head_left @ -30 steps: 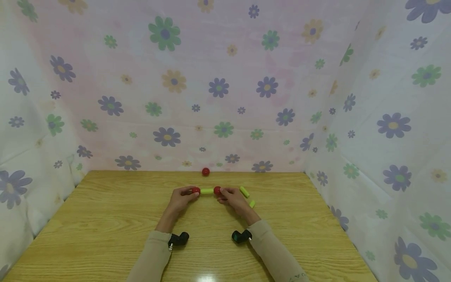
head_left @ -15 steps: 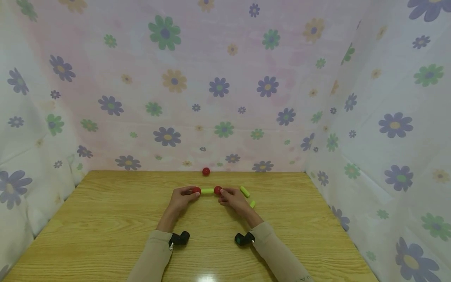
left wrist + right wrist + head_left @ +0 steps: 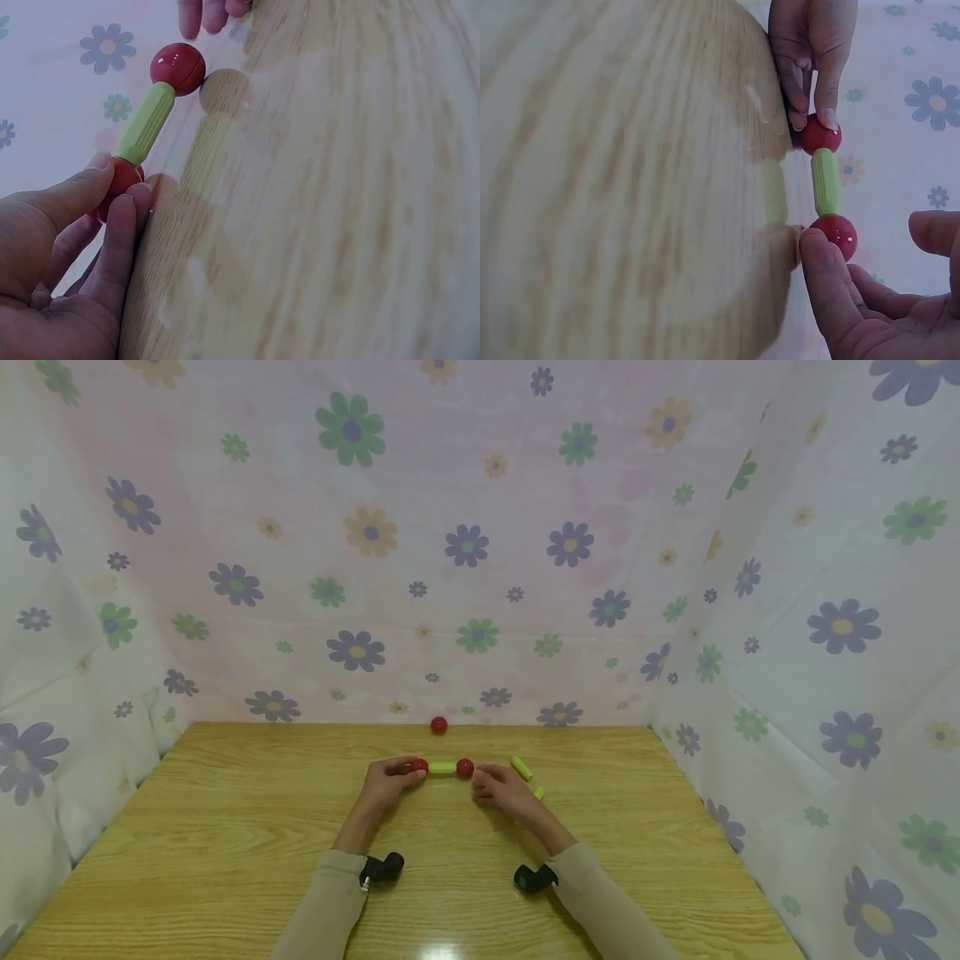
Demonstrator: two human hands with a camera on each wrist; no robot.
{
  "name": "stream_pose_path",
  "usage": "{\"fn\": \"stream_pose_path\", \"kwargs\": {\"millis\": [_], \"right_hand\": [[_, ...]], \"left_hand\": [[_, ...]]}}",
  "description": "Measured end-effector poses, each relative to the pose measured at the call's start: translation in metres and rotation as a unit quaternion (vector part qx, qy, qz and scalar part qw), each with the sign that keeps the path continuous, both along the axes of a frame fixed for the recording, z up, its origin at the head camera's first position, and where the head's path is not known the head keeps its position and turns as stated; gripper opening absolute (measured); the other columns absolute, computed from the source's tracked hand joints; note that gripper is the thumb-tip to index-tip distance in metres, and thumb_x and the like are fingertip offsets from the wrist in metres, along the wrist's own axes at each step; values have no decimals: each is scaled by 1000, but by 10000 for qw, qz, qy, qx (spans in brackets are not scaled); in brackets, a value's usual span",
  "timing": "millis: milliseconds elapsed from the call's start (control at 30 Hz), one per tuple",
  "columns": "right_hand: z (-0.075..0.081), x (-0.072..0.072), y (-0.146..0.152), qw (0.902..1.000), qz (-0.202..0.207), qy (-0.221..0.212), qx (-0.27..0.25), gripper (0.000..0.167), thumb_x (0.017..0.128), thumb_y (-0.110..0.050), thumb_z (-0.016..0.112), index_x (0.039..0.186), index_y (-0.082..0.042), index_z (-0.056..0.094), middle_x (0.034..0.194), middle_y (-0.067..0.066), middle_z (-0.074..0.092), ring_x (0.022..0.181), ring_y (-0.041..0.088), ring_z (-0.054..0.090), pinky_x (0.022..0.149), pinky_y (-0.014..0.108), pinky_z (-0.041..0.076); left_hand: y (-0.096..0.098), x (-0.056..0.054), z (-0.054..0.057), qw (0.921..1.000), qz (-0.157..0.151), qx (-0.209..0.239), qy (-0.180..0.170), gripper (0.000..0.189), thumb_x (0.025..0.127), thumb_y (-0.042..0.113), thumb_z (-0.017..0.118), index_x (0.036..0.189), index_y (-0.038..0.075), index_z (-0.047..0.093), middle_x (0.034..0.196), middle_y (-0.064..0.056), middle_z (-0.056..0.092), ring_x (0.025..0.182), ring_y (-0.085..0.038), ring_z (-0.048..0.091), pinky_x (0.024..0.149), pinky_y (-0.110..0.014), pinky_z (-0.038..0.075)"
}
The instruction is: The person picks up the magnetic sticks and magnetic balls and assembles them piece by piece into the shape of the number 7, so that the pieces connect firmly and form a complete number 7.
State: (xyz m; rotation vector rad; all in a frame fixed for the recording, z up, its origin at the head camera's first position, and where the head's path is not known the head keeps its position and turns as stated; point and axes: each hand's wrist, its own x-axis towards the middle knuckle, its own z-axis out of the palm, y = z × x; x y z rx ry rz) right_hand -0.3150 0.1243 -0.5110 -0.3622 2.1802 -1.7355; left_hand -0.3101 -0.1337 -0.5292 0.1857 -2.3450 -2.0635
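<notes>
A light green ribbed stick (image 3: 442, 768) joins two red balls, one at each end. My left hand (image 3: 385, 783) pinches the left ball (image 3: 124, 176) between thumb and fingers. The right ball (image 3: 465, 768) lies just off the fingertips of my right hand (image 3: 506, 789) in the head view. In the right wrist view the thumb of that hand stands well away from the ball (image 3: 835, 236), and its fingers are beside it; light contact there I cannot tell. Part of the left ball is hidden behind the left fingers.
A third red ball (image 3: 438, 725) sits at the far table edge, by the flowered cloth. Two loose green sticks (image 3: 521, 768) lie right of my right hand, the nearer stick (image 3: 539, 793) partly hidden by it. Wood-grain table (image 3: 247, 827) spreads around.
My right hand has let go of the right ball and drawn back slightly to the right and nearer. My left hand keeps its pinch on the left ball.
</notes>
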Motion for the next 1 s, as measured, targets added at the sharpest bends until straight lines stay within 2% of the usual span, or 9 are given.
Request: {"fn": "stream_pose_path", "kwargs": {"millis": [133, 233, 433, 600, 867, 1000], "right_hand": [[0, 5, 6, 9995, 149, 278, -24, 53, 113, -24, 46, 147, 16, 42, 132, 34, 57, 119, 42, 64, 99, 42, 56], [-1, 10, 12, 9987, 86, 502, -37, 49, 112, -22, 47, 143, 16, 47, 128, 34, 59, 116, 44, 65, 98, 42, 57], [-2, 15, 30, 9961, -88, 868, -147, 45, 113, -21, 47, 134, 18, 54, 115, 33, 63, 100, 32, 70, 91, 39, 60], [-1, 13, 48, 9970, 28, 766, -88, 44, 113, -22, 46, 130, 18, 57, 108, 29, 65, 91, 18, 68, 83, 31, 60], [5, 13, 71, 9965, 324, 699, 328, 42, 113, -20, 46, 127, 17, 58, 105, 29, 65, 91, 20, 67, 82, 31, 59], [8, 15, 83, 9953, 396, 684, 556, 41, 113, -20, 44, 120, 16, 62, 91, 18, 65, 81, 15, 62, 72, 28, 55]], "left_hand": [[-1, -1, -2, 10000, 4, -40, 77, 36, 93, 11, 79, 126, -2, 72, 118, -19, 70, 100, -21, 62, 77, -24, 51], [-1, -1, -3, 10000, -15, -44, 75, 37, 93, 10, 79, 127, -1, 72, 117, -19, 70, 100, -21, 63, 77, -24, 51], [-2, -1, -2, 9999, -19, -11, 129, 37, 92, 13, 80, 126, -1, 73, 118, -19, 71, 100, -20, 63, 76, -24, 52], [-3, -1, -1, 9999, -38, -50, 155, 37, 92, 13, 80, 126, -1, 73, 118, -19, 71, 99, -20, 63, 77, -24, 52], [-1, -2, -5, 9999, 12, -57, 113, 37, 92, 11, 79, 126, -1, 73, 118, -19, 71, 100, -21, 64, 78, -25, 51], [0, -3, -6, 9999, 11, -103, 77, 37, 93, 12, 79, 127, 0, 72, 118, -19, 70, 102, -23, 64, 79, -26, 51]]}}
